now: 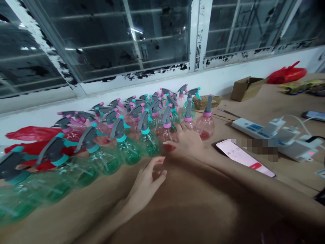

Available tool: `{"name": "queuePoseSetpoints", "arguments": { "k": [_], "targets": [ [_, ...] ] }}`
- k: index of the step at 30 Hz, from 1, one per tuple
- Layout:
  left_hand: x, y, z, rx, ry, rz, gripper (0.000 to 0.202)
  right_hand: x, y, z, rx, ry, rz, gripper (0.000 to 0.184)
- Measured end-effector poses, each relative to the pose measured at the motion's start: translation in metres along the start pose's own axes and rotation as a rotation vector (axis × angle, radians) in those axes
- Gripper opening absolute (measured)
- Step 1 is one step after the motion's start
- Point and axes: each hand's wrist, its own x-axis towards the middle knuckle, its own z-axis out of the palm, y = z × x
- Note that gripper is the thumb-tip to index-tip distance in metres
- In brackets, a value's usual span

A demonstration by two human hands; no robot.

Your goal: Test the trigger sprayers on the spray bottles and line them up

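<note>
My right hand reaches in from the right to a pink spray bottle with a grey trigger head and pink collar. Its thumb crosses the bottle's front low down, and its fingers lie along the right side, partly hidden. That bottle stands upright. Just below and to the left, my left hand is open, fingers loosely curved, holding nothing. Nearest to it is a green spray bottle with a teal collar. Two more pink bottles, one at the row's right end, stand beyond my right hand.
More green spray bottles line the front left; several pink and green ones crowd behind. Red plastic lies at left. Rightward are a phone showing a timer, a power strip with plugs, a cardboard box and a red bag.
</note>
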Motion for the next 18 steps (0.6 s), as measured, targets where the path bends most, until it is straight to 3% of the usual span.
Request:
{"name": "queuePoseSetpoints", "arguments": {
  "k": [5,8,14,18],
  "targets": [
    [0.009,0.007,0.003,-0.019,-0.034,0.016,0.027,-0.018,0.031,-0.029,0.027,0.095,-0.024,0.042],
    [0.014,0.012,0.006,-0.03,-0.033,0.052,0.025,-0.017,0.052,-0.036,0.039,0.142,0.097,0.039],
    [0.018,0.022,0.012,-0.044,-0.014,0.099,0.023,0.004,0.061,-0.021,0.019,0.096,0.177,0.055],
    [0.016,0.023,0.012,-0.056,-0.039,0.082,0.023,0.011,0.055,-0.01,0.017,0.056,0.178,0.052]
  ]
}}
